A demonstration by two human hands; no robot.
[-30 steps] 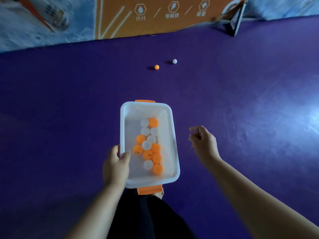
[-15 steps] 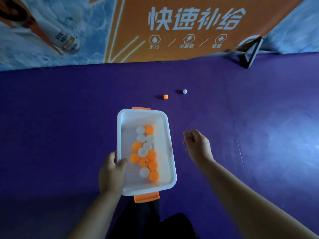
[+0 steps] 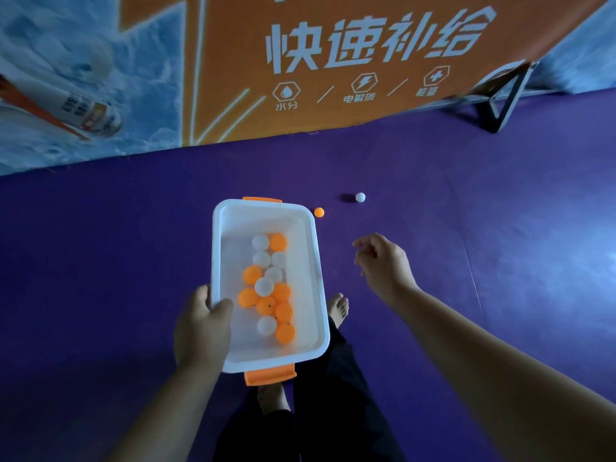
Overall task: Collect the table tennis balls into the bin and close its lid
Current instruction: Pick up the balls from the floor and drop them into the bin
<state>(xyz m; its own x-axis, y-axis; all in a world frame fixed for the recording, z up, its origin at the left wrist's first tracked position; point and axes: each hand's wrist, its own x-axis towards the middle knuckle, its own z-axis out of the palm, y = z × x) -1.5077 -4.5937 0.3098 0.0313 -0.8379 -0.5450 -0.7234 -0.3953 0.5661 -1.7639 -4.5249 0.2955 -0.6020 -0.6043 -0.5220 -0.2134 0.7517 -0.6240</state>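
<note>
Bin (image 3: 216, 248) of mixed balls (image 3: 266, 288) now nearer loose orange ball (image 3: 319, 212), left fingers (image 3: 220, 308) around its rim, right fingers (image 3: 364, 243) slack, empty.

One head-worn view looks steeply down and forward; floor (image 3: 100, 261) close below, banner (image 3: 333, 61) beyond.

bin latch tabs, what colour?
Orange, on both short ends of the white bin; near tab clearest in head view.

A cluster of balls (image 3: 270, 288) lies in the bin (image 3: 217, 248). On the floor (image 3: 100, 261) off its far right corner lies one loose ball (image 3: 319, 212); another ball (image 3: 360, 197) lies farther right.
</note>
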